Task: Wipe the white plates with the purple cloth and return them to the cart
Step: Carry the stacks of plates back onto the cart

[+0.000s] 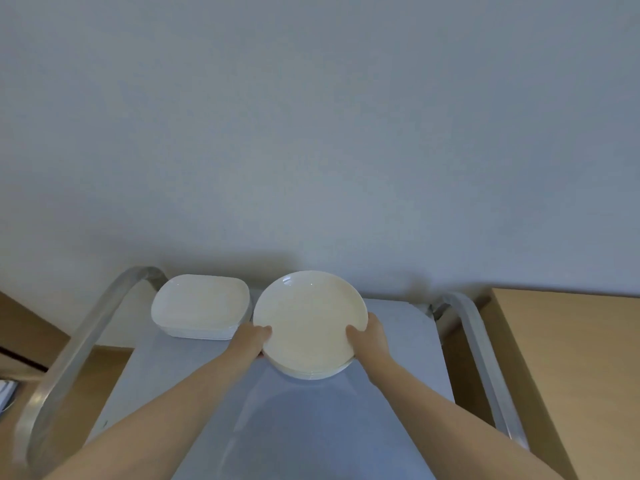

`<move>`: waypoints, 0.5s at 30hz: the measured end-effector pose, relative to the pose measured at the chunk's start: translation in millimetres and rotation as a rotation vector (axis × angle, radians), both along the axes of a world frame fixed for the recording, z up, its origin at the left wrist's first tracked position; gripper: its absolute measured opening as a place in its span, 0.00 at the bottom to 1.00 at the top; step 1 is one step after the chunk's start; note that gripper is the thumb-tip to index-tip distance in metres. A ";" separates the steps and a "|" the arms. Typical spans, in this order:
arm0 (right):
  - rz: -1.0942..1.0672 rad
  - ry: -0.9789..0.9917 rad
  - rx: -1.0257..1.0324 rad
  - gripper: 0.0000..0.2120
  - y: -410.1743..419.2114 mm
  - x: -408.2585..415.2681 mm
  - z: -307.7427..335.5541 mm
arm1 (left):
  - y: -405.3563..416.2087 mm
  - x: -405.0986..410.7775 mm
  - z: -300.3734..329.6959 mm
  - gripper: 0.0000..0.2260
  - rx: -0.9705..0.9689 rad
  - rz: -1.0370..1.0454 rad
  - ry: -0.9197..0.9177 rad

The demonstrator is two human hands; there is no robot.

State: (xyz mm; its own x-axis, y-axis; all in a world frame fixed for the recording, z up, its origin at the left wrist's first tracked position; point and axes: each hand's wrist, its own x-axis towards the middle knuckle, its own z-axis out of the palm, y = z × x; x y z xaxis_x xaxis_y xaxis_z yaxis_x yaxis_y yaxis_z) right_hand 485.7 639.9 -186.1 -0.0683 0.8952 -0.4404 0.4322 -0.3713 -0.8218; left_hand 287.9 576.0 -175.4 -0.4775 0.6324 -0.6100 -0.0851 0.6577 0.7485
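Observation:
A round white plate [309, 315] is tilted up toward me at the far middle of the cart's grey top [346, 427]. My left hand [254, 337] grips its left rim and my right hand [370, 336] grips its right rim. Under it lies a stack of round white plates [311, 374]. To the left, a stack of rounded-square white plates [201, 306] rests on the cart. No purple cloth is in view.
Curved metal handle rails rise on the cart's left [79, 344] and right [481, 351]. A plain wall [311, 133] stands right behind the cart. A tan wooden surface [568, 375] borders the right side.

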 end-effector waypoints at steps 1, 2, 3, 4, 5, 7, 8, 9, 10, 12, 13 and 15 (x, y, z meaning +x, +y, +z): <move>-0.004 -0.004 -0.004 0.20 1.3 -1.1 -0.9 | 2.5 -2.1 -2.9 0.14 -0.006 0.001 -0.003; -0.008 -0.007 -0.009 0.21 2.5 -2.2 -1.9 | 4.5 -4.1 -5.7 0.14 -0.013 0.003 -0.010; -0.012 -0.010 -0.012 0.21 3.9 -3.2 -2.6 | 7.1 -5.7 -8.3 0.13 -0.020 0.005 -0.017; -0.015 -0.013 -0.012 0.21 5.5 -4.2 -3.1 | 9.3 -7.2 -10.8 0.13 -0.028 0.004 -0.024; -0.017 -0.016 -0.012 0.20 6.9 -4.9 -3.4 | 11.6 -8.2 -12.5 0.12 -0.037 0.001 -0.031; -0.017 -0.023 -0.009 0.20 9.9 -6.6 -3.9 | 15.1 -10.3 -14.7 0.10 -0.046 -0.009 -0.052; -0.015 -0.029 -0.005 0.20 11.3 -7.0 -4.2 | 16.1 -11.5 -16.1 0.08 -0.047 -0.017 -0.067; -0.013 -0.035 -0.001 0.20 12.5 -7.4 -4.3 | 16.8 -12.5 -17.4 0.08 -0.050 -0.027 -0.077; -0.010 -0.041 0.001 0.20 13.4 -7.9 -4.5 | 17.1 -13.7 -18.4 0.08 -0.056 -0.035 -0.083; -0.004 -0.046 0.004 0.20 14.4 -8.8 -4.9 | 17.7 -15.7 -20.1 0.09 -0.060 -0.030 -0.107; 0.000 -0.049 0.007 0.20 14.6 -9.5 -5.1 | 18.5 -16.5 -21.0 0.10 -0.061 -0.018 -0.126; 0.005 -0.059 0.007 0.20 14.4 -11.3 -5.7 | 19.6 -18.4 -22.9 0.11 -0.072 0.012 -0.150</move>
State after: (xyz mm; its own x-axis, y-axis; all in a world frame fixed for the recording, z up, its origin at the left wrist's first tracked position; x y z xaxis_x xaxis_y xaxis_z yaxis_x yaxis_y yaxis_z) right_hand 474.4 654.3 -191.8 -0.0471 0.8980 -0.4375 0.4821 -0.3632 -0.7973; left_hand 269.5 595.6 -198.3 -0.3851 0.5793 -0.7184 -0.2008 0.7072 0.6779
